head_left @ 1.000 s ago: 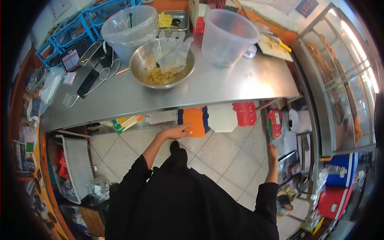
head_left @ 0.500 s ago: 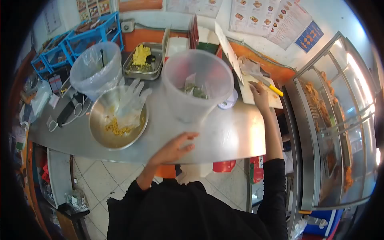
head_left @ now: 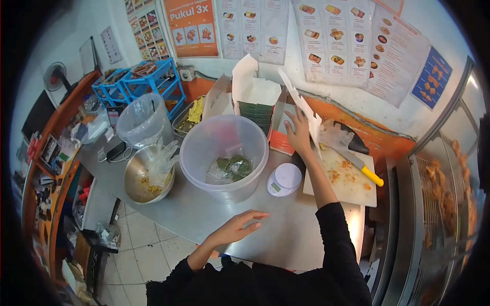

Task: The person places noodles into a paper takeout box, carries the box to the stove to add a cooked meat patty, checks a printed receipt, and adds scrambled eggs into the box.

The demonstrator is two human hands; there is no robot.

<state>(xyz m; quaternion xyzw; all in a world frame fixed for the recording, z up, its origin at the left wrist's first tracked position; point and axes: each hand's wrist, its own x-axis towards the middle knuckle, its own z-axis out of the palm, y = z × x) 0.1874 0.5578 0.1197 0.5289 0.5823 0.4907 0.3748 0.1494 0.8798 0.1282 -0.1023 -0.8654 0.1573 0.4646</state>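
My left hand (head_left: 238, 227) hovers above the front of the steel table, fingers stretched out and holding nothing. Farther back on the right, my right hand (head_left: 298, 130) reaches up with fingers apart beside an upright white cardboard flap (head_left: 308, 109); whether it touches the flap I cannot tell. Below that hand lies a white digital scale (head_left: 285, 179). A large clear plastic bucket (head_left: 224, 153) stands left of the scale, with bagged green leaves (head_left: 235, 168) at its bottom. Behind it is a stack of open food boxes (head_left: 256, 97), white inside.
A yellow-handled knife (head_left: 371, 173) lies across a stained cutting board (head_left: 339, 178). On the left are a steel bowl (head_left: 133, 178) with a plastic glove (head_left: 162, 163), a bag-lined tub (head_left: 144, 122) and blue racks (head_left: 153, 76). A glass display case (head_left: 449, 194) borders the right side.
The view has tilted up and shifted, showing more wall and the scale. My right hand has moved from over the cutting board to beside the white flap. My left hand stays outstretched.
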